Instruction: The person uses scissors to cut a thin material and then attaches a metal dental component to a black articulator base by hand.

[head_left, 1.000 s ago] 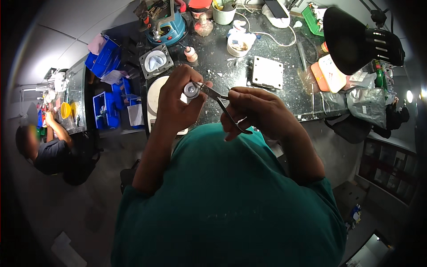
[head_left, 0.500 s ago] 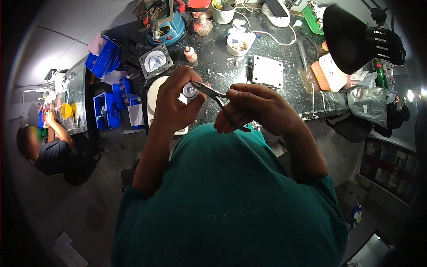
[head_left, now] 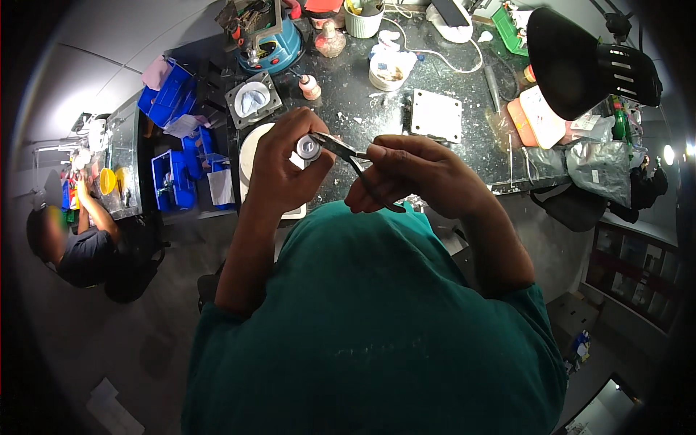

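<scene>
My left hand [head_left: 290, 156] is closed round a small vial [head_left: 309, 147], its round silvery-white end turned up toward me. In my right hand [head_left: 417, 172] is a pair of pliers [head_left: 346, 151], its jaws reaching left to the vial's rim and its handles pointing back under my palm. The jaws appear to touch the rim; whether they grip it, I cannot tell. Both hands are held over the front edge of the dark bench. My left hand and forearm partly hide a round white disc [head_left: 255, 156] beside them.
A square metal plate [head_left: 436, 116] lies beyond my right hand. At the back stand a white tub [head_left: 388, 71], a small pink-white bottle [head_left: 309, 88] and a blue tool holder [head_left: 279, 51]. A black lamp [head_left: 569, 65] overhangs the right. Blue bins [head_left: 174, 181] and another person [head_left: 87, 250] are at left.
My right hand and the pliers have shifted very slightly up and left, with the vial tilting a touch. My left hand keeps its hold.
</scene>
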Motion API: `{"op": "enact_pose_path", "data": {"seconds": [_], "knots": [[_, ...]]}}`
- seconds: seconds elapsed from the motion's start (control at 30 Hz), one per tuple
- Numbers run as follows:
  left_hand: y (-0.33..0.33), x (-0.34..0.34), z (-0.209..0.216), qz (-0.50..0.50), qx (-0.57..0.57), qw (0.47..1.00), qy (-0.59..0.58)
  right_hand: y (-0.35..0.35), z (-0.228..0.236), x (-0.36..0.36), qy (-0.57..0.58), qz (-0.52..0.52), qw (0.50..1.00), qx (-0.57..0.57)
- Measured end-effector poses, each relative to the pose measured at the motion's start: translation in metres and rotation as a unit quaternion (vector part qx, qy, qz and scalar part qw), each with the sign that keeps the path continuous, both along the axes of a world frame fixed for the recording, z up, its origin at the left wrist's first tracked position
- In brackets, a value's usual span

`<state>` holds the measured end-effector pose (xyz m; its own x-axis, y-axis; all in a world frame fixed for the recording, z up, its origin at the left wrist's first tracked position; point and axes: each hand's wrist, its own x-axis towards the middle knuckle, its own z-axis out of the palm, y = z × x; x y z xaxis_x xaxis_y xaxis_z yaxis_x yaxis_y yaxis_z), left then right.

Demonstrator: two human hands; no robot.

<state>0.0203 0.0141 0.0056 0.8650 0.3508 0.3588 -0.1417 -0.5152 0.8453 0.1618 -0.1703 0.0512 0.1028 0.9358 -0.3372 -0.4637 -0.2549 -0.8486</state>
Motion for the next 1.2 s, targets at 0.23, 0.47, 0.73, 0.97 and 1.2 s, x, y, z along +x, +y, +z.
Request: {"op": "enact_pose_path", "data": {"seconds": [0.23,0.47,0.73,0.97,1.2], "knots": [[0.001,-0.002,-0.002,-0.006,-0.008,1.0,0.006,0.0,0.003,0.01,0.05,0.018,0.998,-0.046],[0.001,-0.002,-0.002,-0.008,-0.013,1.0,0.013,0.001,0.002,0.012,0.027,0.032,0.998,-0.055],[0.001,-0.003,-0.002,-0.009,-0.022,1.0,0.013,0.003,-0.003,0.013,0.037,0.037,0.997,-0.049],[0.002,-0.003,-0.002,-0.01,-0.05,0.998,0.034,0.003,0.004,0.01,0.0,0.008,0.997,-0.075],[0.002,-0.004,0.002,-0.016,-0.051,0.997,0.048,0.004,0.009,0.014,0.024,0.009,0.996,-0.081]]}}
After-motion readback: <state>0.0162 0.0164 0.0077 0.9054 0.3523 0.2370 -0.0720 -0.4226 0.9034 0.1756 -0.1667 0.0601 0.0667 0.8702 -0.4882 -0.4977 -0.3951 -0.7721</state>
